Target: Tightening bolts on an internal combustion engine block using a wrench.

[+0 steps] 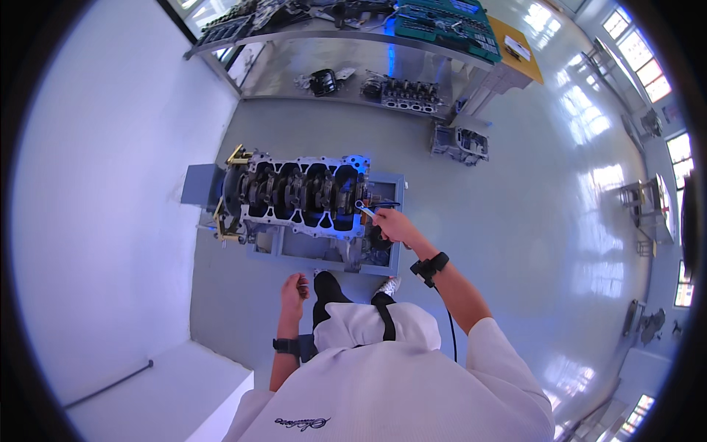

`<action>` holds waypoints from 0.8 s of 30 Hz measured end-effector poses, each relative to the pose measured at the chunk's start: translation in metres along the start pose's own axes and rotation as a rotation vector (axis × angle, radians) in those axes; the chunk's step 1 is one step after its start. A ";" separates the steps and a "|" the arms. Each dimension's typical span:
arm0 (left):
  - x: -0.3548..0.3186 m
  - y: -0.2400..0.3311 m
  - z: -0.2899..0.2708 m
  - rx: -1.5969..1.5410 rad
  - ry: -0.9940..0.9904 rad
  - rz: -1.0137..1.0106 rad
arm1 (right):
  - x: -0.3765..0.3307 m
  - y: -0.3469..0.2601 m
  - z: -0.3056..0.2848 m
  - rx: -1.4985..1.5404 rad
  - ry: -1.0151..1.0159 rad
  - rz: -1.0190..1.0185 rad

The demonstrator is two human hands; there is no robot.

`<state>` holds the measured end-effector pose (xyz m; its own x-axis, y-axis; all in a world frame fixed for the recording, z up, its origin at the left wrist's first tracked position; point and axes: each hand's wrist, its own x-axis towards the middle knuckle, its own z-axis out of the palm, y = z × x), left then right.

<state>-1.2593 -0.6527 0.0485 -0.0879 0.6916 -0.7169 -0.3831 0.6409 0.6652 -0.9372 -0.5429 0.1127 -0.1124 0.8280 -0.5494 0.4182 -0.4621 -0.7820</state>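
An engine block with its crankshaft exposed is fixed on a stand in front of me. My right hand is closed round the handle of a combination wrench. The ring end of this wrench lies at the block's right end face; whether it sits on a bolt I cannot tell. My left hand hangs by my left leg, short of the block and touching nothing around it. Its fingers are curled in, and anything inside them is hidden.
The grey stand frame reaches out under the block. Beyond it is a metal bench with a green tool case and engine parts. A cylinder head lies on its lower shelf. An aluminium housing is on the floor; a white wall rises at left.
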 end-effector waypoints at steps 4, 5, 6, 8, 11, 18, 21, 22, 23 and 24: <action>0.026 0.013 0.020 0.101 -0.140 -0.052 | 0.005 -0.001 0.002 -0.120 0.004 -0.027; 0.034 0.018 0.026 0.145 -0.190 -0.071 | 0.005 -0.001 0.004 -0.118 0.022 -0.015; 0.037 0.024 0.032 0.147 -0.204 -0.082 | 0.001 -0.005 0.007 -0.075 0.010 0.058; 0.041 0.044 0.047 0.244 -0.337 -0.065 | -0.003 -0.003 0.016 -0.029 0.015 0.144; 0.051 0.064 0.052 0.344 -0.435 -0.043 | -0.007 0.009 0.051 0.258 0.047 0.292; 0.089 0.084 0.029 0.581 -0.557 -0.106 | 0.028 -0.035 0.153 1.299 0.390 0.236; 0.095 0.090 0.024 0.610 -0.635 -0.074 | 0.019 -0.036 0.155 1.085 0.465 0.078; 0.099 0.089 0.024 0.600 -0.627 -0.067 | 0.012 -0.037 0.150 0.891 0.456 -0.026; 0.102 0.087 0.024 0.590 -0.617 -0.059 | 0.005 -0.040 0.151 0.778 0.534 -0.079; 0.103 0.087 0.026 0.593 -0.625 -0.063 | -0.002 -0.036 0.144 0.779 0.543 -0.076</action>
<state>-1.2778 -0.5167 0.0382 0.5062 0.5938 -0.6255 0.1882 0.6317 0.7520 -1.0821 -0.5739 0.0992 0.4015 0.8081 -0.4309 -0.3136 -0.3207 -0.8938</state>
